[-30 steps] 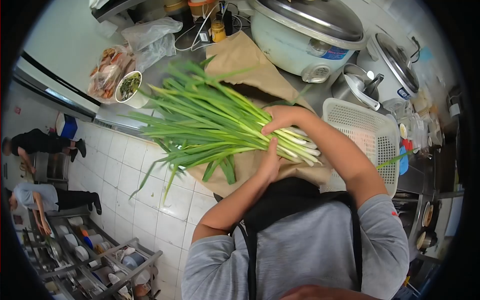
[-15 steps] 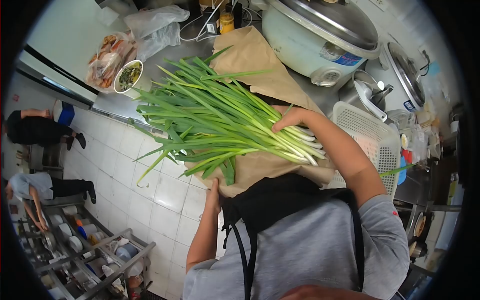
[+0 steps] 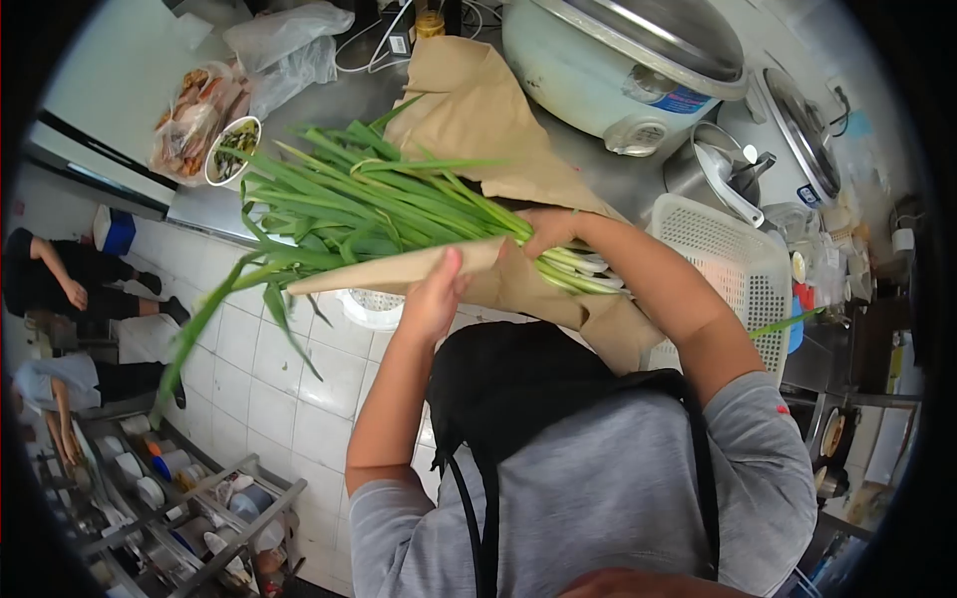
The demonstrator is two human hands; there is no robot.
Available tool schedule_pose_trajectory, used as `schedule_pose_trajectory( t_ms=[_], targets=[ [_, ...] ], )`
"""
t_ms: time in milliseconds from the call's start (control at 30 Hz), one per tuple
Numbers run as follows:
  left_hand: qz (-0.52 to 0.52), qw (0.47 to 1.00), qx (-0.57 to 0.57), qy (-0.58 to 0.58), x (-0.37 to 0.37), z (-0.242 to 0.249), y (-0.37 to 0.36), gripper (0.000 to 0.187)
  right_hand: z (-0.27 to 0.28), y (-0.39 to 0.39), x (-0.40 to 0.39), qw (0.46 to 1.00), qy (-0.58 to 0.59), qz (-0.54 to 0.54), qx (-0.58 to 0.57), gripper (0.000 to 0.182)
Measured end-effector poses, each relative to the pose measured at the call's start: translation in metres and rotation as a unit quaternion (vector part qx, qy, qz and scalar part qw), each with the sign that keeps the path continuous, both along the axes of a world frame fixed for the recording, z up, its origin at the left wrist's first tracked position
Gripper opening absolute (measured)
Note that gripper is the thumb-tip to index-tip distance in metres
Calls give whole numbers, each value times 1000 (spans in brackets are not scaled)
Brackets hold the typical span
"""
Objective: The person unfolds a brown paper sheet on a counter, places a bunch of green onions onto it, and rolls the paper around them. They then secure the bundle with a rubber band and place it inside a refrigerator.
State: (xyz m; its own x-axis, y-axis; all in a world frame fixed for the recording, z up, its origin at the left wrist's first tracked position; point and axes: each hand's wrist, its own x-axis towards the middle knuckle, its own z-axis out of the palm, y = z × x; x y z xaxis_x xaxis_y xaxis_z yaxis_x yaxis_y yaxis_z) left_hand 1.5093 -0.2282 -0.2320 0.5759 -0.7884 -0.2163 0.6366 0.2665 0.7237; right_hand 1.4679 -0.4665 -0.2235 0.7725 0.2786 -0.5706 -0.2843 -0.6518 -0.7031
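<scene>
A thick bunch of scallions (image 3: 339,204) lies across a sheet of brown paper (image 3: 478,95), leaves to the left and white ends to the right. My left hand (image 3: 436,299) grips the near edge of the paper, which is folded up over part of the leaves. My right hand (image 3: 550,229) is closed around the scallions close to their white ends; some of its fingers are hidden. Several long leaves droop past the counter edge.
A large rice cooker (image 3: 618,75) stands behind the paper, with a metal pot (image 3: 688,177) and a white plastic basket (image 3: 673,221) to the right. At the left are a bowl (image 3: 232,151) and bagged food (image 3: 199,115). Two people are beyond the tiled floor (image 3: 319,399).
My left hand has risen and pulled the near edge of the paper up over the scallion leaves. My right hand keeps its grip and has shifted slightly left.
</scene>
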Motion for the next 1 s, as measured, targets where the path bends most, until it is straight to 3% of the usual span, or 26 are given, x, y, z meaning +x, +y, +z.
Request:
schedule_pose_trajectory(
  t_ms=[33, 167, 200, 267, 300, 400, 500, 633, 700, 733, 833, 933, 967, 1000],
  targets=[
    [-16, 997, 55, -56, 6, 0, -11, 53, -10, 1, -3, 995, -60, -8, -79, 66],
    [-79, 920, 196, -331, 7, 13, -27, 62, -22, -1, -4, 979, -173, -5, -104, 69],
    [-124, 829, 194, -510, 10, 20, -31, 66, -21, -2, -4, 978, -183, -6, -103, 69],
    [-193, 551, 158, -796, 17, 34, -42, 75, -20, -1, -4, 975, -196, -4, -99, 68],
    [-210, 529, 134, -811, 22, 35, -43, 93, -20, 0, -4, 974, -202, -2, -100, 68],
    [-269, 396, 165, -863, 26, 44, -48, 100, -17, 3, -3, 972, -210, -5, -106, 67],
    [-309, 369, 206, -852, 26, 40, -58, 105, -5, -7, -7, 976, -171, -13, -137, 67],
    [-376, 362, 220, -824, 32, 41, -80, 98, 48, -50, -24, 982, 66, -69, -163, 67],
    [-417, 368, 223, -801, 38, 43, -93, 93, 70, -67, -46, 940, 73, -332, -29, 58],
    [-425, 377, 218, -794, 40, 43, -97, 91, 84, -71, -57, 887, 71, -456, 37, 54],
    [-447, 393, 199, -778, 46, 45, -110, 86, 105, -63, -88, 871, 2, -486, 69, 54],
    [-445, 395, 184, -782, 48, 45, -111, 85, 127, -44, -139, 881, -190, -431, -45, 57],
    [-436, 397, 178, -788, 48, 43, -110, 86, 143, -24, -162, 858, -178, -478, -56, 52],
    [-426, 400, 170, -793, 48, 41, -110, 87, 154, -4, -187, 835, -211, -485, -150, 52]
  ],
)
